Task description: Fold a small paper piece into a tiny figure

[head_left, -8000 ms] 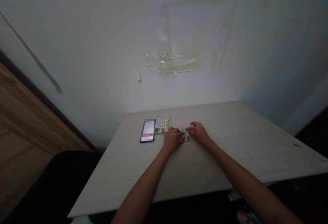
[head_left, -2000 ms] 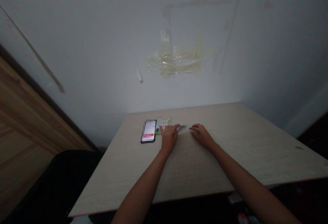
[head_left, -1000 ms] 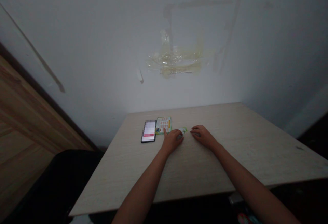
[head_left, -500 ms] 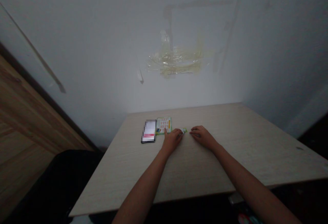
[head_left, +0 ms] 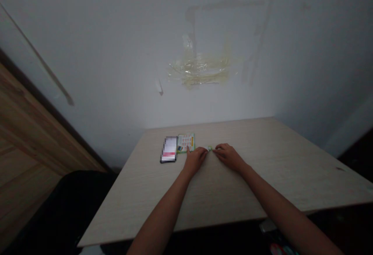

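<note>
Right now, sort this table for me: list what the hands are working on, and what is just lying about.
In hand: small green-and-white paper piece, at the fingertips of the left hand and right hand.
Lying about: phone; colourful printed card beside it, both on the table.

I see a phone (head_left: 169, 149) lying flat with its screen lit on the pale tabletop (head_left: 262, 177). Just right of the phone lies a colourful printed card (head_left: 185, 142). Behind the phone stands a white wall (head_left: 101, 72), with yellowed tape remains (head_left: 201, 70) high above the phone. Far left of the phone is a wooden panel (head_left: 23, 138), and nearer to me a black shape (head_left: 67, 208).
</note>
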Tool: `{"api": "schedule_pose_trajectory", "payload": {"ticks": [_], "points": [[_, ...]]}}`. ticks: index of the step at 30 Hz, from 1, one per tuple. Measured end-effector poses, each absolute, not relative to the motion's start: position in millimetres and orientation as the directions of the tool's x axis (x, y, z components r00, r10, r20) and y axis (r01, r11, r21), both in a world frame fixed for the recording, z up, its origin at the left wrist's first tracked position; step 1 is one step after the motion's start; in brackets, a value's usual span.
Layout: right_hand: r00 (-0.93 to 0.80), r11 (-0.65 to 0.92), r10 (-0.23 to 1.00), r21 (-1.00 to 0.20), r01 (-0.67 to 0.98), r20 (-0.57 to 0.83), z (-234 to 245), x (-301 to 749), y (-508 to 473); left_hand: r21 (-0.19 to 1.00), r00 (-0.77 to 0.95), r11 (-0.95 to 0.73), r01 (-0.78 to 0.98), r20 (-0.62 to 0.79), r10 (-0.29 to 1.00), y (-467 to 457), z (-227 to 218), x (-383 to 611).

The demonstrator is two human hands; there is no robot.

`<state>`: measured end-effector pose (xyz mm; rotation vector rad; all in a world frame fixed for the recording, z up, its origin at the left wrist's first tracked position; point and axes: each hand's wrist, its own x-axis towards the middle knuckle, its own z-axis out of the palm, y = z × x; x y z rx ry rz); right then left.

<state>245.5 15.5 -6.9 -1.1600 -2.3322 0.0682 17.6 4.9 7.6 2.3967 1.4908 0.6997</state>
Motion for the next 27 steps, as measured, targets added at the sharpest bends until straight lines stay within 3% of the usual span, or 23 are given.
{"api": "schedule_pose_trajectory", "payload": {"ticks": [20, 27], "points": [[-0.535, 0.643, 0.755, -0.266, 0.718, 0.38, -3.6, 243.1, 11.4, 0.442, 0.385, -0.459, 0.771, 0.25, 0.888, 5.4, 9.0, 16.1], [-0.53, 0.621, 0.774, -0.254, 0.742, 0.346, -5.2, 241.6, 12.2, 0.391, 0.407, -0.471, 0.791, 0.24, 0.881, 5.6, 8.7, 15.5]]}}
